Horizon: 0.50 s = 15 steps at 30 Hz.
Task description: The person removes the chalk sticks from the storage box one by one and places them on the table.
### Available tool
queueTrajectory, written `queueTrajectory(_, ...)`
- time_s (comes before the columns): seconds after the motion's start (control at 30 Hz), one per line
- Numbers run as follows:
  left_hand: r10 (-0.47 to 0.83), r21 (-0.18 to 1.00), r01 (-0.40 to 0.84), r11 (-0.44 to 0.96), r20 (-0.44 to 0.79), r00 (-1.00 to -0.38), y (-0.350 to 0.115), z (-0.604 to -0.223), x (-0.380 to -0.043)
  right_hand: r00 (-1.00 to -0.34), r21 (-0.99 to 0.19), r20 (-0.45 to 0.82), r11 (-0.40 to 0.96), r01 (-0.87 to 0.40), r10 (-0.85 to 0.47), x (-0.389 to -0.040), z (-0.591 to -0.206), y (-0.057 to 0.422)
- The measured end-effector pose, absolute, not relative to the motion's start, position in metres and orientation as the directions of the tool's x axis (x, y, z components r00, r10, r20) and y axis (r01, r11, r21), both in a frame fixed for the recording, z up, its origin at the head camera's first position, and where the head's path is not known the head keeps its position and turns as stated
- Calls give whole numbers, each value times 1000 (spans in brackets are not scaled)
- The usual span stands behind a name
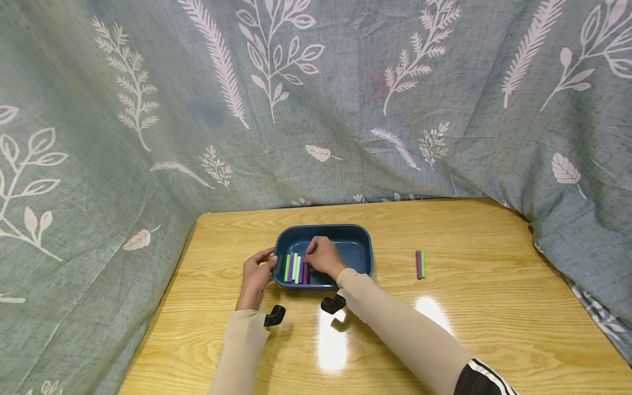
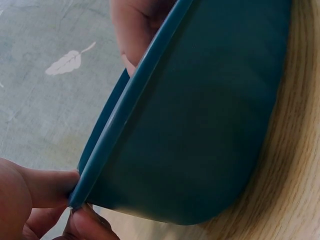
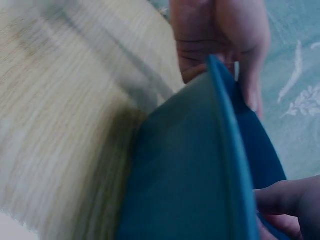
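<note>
A dark blue tray [image 1: 353, 255] stands on the table, with a row of coloured chalk-like sticks [image 1: 296, 269] lying side by side at its left end. My left hand [image 1: 255, 276] grips the tray's left end, thumb over the rim and fingers beneath it, as the left wrist view shows [image 2: 35, 192]. Inside the tray, my right hand [image 1: 323, 255] pinches the upper end of a maroon stick [image 1: 305, 274] at the row's right side. In the right wrist view the right hand's fingertips [image 3: 272, 197] are partly behind the tray wall, and the stick is hidden.
On the table [image 1: 474, 285], right of the tray, a second maroon stick [image 1: 418, 264] and a green stick [image 1: 423, 264] lie together. A grey-green leaf-patterned cloth [image 1: 336, 126] hangs behind and beside the table. Black wrist mounts [image 1: 275, 315] stick out from both sleeves.
</note>
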<state>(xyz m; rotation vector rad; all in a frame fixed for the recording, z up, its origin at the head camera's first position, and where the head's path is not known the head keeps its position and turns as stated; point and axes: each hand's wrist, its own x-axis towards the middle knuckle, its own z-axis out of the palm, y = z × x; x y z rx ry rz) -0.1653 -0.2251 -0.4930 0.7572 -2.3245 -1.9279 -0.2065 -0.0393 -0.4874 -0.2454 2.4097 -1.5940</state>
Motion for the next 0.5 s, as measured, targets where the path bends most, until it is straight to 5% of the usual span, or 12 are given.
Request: queueTrajectory(0.5,-366,938,-335,89,-282,-887,-225,-491,-163,-951,-974,-153,206,99,-268,-209,-467,-7)
